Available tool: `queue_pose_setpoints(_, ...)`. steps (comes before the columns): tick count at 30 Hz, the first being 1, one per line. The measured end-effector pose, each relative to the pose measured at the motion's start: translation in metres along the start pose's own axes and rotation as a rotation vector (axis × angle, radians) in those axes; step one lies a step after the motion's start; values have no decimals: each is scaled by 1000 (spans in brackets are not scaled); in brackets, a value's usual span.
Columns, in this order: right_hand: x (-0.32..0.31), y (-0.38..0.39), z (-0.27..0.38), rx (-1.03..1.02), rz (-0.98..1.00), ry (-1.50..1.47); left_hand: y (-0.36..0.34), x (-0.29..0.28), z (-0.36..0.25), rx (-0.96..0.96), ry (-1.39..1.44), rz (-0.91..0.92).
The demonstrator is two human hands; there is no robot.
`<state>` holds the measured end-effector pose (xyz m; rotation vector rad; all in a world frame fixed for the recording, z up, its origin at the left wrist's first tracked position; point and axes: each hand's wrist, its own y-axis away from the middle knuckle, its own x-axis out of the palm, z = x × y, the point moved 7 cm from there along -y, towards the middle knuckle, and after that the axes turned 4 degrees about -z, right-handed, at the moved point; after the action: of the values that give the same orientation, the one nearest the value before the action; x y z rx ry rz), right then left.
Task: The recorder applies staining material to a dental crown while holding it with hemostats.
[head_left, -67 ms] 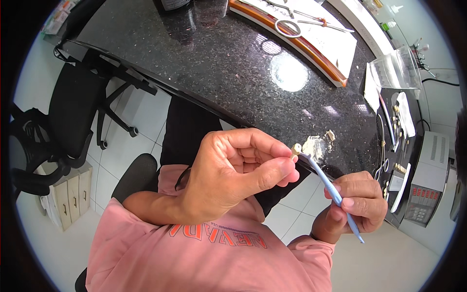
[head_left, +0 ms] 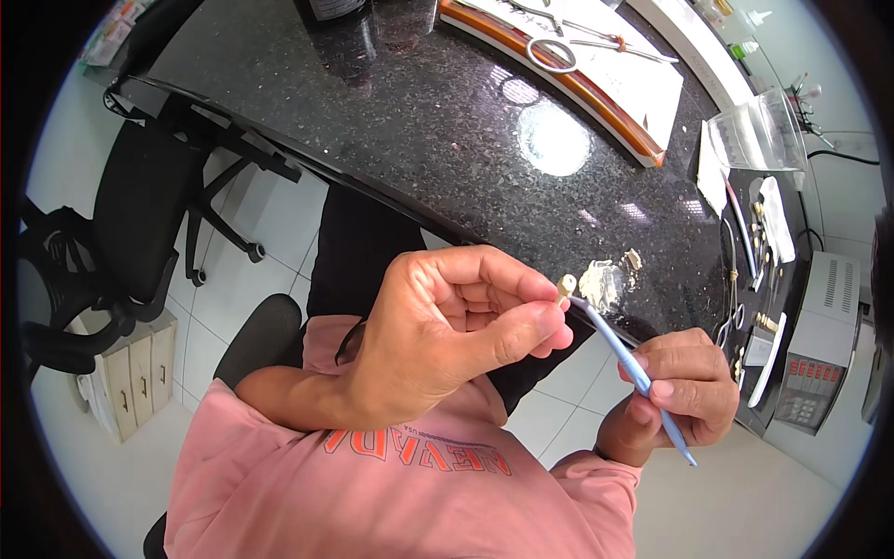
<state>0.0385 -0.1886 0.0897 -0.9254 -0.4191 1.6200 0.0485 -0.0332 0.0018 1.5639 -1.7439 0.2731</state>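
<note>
The left grip (head_left: 419, 345) is narrow, thumb and fingertips pinching a small cream-coloured piece with a round top (head_left: 567, 283), which pokes out past them. To its right, the right grip (head_left: 687, 389) is closed round a slender light-blue pen-like tool (head_left: 611, 337); the tool's thin tip is right at the piece, though whether they touch I cannot tell. Just beyond the left grip's fingertips, a pale powdery heap (head_left: 598, 285) lies on the black speckled stone surface (head_left: 419, 140). Farther ahead of both grips, an orange-brown-edged board (head_left: 596, 101) bears white paper (head_left: 643, 93) and a silver ring-handled metal instrument (head_left: 596, 43)
</note>
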Motion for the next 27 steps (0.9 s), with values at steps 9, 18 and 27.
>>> queue_pose_setpoints(9,2,0,1,-5,10,2,0,0,-1,19,-10,-2)
queue_pose_setpoints(18,0,1,0,-7,-16,-11,1,1,0,2,46,61)
queue_pose_setpoints(27,1,0,1,-2,-11,17,1,0,-1,-2,45,42)
